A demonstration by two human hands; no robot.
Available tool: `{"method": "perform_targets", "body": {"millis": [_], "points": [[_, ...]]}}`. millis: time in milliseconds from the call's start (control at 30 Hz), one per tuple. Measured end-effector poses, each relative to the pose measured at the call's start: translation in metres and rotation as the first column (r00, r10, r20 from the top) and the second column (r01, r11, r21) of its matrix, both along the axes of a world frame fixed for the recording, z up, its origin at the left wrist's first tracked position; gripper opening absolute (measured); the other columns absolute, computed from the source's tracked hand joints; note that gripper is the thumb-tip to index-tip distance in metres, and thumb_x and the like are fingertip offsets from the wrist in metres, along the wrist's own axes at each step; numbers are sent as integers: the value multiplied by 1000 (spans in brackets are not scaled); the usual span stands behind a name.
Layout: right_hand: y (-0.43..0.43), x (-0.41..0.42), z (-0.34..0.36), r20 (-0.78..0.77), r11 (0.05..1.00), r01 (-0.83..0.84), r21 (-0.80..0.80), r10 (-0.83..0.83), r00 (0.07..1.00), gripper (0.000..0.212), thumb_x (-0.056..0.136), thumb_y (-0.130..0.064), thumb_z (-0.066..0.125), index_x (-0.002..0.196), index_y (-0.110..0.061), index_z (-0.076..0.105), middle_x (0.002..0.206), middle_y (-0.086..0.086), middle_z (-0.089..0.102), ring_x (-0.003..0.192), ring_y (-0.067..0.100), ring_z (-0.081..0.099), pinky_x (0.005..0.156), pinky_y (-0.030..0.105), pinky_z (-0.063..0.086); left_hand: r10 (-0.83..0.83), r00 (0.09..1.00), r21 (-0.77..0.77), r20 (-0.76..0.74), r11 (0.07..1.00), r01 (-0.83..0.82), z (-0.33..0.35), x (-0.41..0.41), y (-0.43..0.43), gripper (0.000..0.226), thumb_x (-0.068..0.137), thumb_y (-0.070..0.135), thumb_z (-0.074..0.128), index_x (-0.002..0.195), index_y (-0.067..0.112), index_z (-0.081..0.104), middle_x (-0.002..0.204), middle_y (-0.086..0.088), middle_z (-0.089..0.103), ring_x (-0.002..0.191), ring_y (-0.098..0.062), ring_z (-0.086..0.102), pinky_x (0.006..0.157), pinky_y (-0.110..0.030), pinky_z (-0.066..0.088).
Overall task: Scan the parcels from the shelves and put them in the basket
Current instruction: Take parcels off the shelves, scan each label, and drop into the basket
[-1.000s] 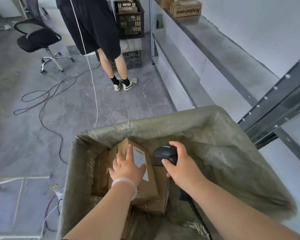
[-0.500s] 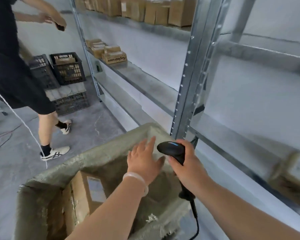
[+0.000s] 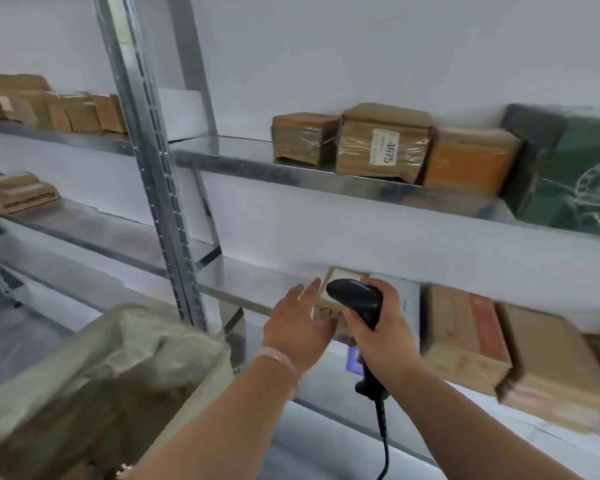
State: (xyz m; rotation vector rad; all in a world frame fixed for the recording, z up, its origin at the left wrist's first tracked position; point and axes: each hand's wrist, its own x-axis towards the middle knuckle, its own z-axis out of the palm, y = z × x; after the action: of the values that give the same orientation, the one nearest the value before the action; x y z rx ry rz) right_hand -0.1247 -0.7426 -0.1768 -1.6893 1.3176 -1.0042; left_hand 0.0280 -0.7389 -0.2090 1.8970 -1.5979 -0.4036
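Scanner (image 3: 355, 299): right hand (image 3: 385, 330) clamped round it. Left hand (image 3: 297, 323) beside, fingers straight, apart. Behind scanner: small parcel (image 3: 343, 274), part-hidden, contact unclear. Right: brown cartons (image 3: 465, 341). Lower left: sack-lined basket (image 3: 125, 329).

Metal shelves (image 3: 291, 174) bearing cardboard parcels (image 3: 383, 143)

The lower shelf (image 3: 250, 284) lies bare between upright post (image 3: 160, 202) and small parcel (image 3: 342, 273).

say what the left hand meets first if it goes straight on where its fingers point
Probably the small brown parcel on the lower shelf, just past the left hand; the gap is unclear.
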Motion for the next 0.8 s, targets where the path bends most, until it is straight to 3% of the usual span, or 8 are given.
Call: {"method": "perform_targets", "body": {"millis": [100, 233, 467, 600, 800], "points": [[2, -37, -5, 0, 997, 79, -5, -79, 997, 47, 92, -29, 61, 123, -48, 31, 95, -4, 66, 73, 16, 68, 64, 32, 55, -61, 998, 25, -21, 998, 62, 1, -38, -6, 68, 91, 53, 54, 152, 36, 28, 152, 4, 39, 140, -23, 39, 113, -45, 37], [1, -63, -10, 45, 988, 154, -31, -153, 987, 49, 90, -22, 62, 122, -46, 34, 96, -14, 63, 73, 17, 69, 73, 41, 58, -111, 990, 24, -85, 993, 113, 4, -61, -15, 69, 90, 53, 55, 151, 42, 25, 157, 7, 33, 144, -20, 33, 115, -45, 35], [-12, -45, 36, 103, 973, 112, -202, -93, 990, 53, 91, -19, 61, 118, -53, 30, 99, -13, 60, 77, 8, 65, 66, 28, 55, -98, 993, -95, -63, 991, 91, 66, -48, -42, 70, 96, 47, 56, 154, 42, 18, 162, 7, 23, 150, -20, 20, 120, -45, 27], [-25, -12, 83, 99, 936, 57, -348, -24, 995, 53, 92, -20, 61, 127, -46, 29, 106, -24, 55, 84, 5, 63, 67, 13, 49, -58, 998, -261, -37, 964, 46, 117, -18, -59, 68, 94, 44, 60, 152, 41, 25, 157, 5, 34, 146, -22, 30, 116, -48, 36], [-65, 40, 137, 165, 914, 27, -405, 44, 985, 51, 92, -24, 62, 128, -45, 33, 112, -17, 61, 93, 12, 67, 77, 29, 57, -73, 997, -385, 14, 920, 73, 175, 30, -85, 67, 92, 39, 60, 151, 39, 28, 151, 8, 38, 140, -21, 35, 111, -46, 39]]}}
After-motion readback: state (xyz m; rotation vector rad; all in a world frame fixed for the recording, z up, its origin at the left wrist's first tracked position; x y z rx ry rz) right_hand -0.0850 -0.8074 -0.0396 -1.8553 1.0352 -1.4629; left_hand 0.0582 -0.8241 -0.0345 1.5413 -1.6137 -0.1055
